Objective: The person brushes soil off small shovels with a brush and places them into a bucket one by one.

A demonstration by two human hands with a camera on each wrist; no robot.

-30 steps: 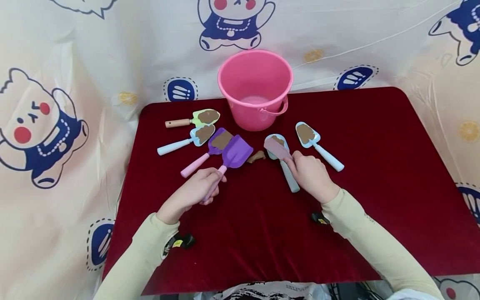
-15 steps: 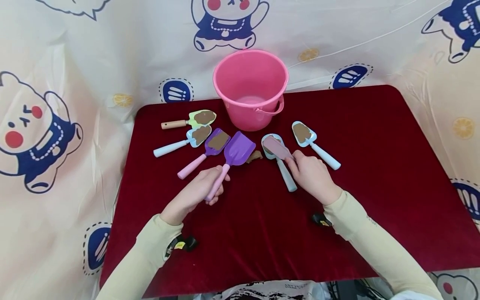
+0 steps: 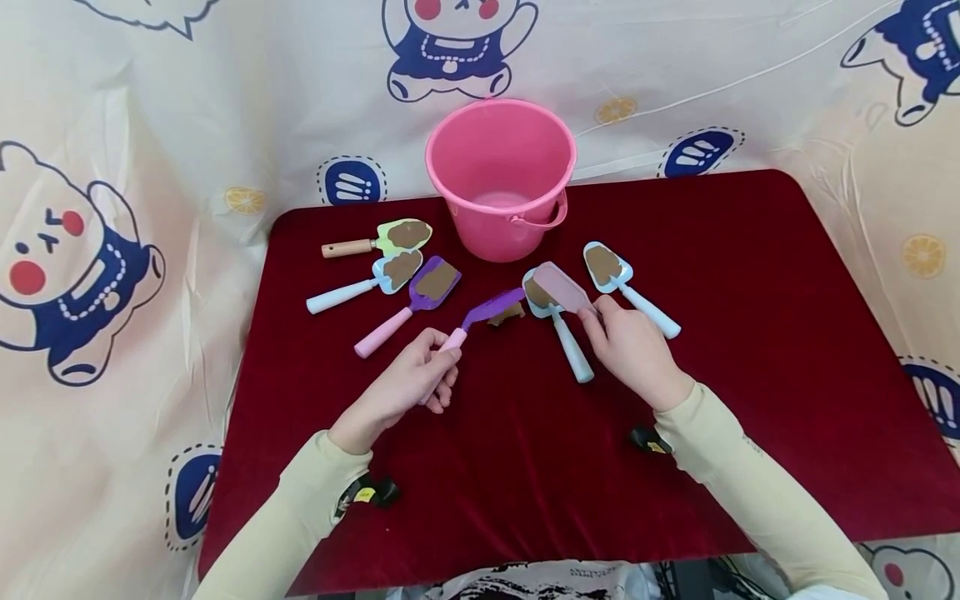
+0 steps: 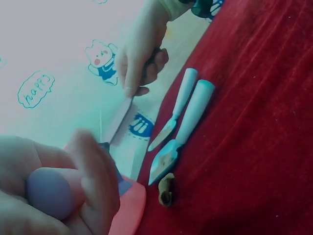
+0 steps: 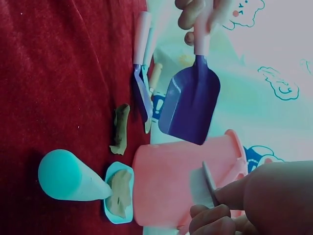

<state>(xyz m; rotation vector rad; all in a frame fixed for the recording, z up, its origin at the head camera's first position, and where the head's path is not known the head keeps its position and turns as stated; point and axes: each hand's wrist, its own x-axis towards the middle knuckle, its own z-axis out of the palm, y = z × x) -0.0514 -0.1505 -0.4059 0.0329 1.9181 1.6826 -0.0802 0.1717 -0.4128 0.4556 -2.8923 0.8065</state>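
Note:
My left hand (image 3: 408,379) grips the pink handle of a purple shovel (image 3: 491,308), its blade turned nearly edge-on in the head view. From the right wrist view the shovel's blade (image 5: 193,105) shows bare. My right hand (image 3: 636,346) pinches a flat, pale pink scraper (image 3: 561,287); a dark handle shows within that hand in the left wrist view. The scraper overlaps a light blue trowel (image 3: 573,350) with brown, clay-like stuff on its blade. Between the shovel and that trowel lies a brown lump (image 3: 507,316) on the red cloth.
Behind the hands stands a pink bucket (image 3: 501,233) with its handle down. Left of it lie a green trowel (image 3: 348,248), a blue trowel (image 3: 341,297) and a purple shovel (image 3: 384,333), each bearing brown stuff. Another blue trowel (image 3: 651,312) rests at the right on the red-clothed table (image 3: 750,350).
My left hand has rolled the purple shovel from face-up to edge-on and shifted slightly right. The scraper has lifted and turned over the blue trowel, showing more of the brown stuff.

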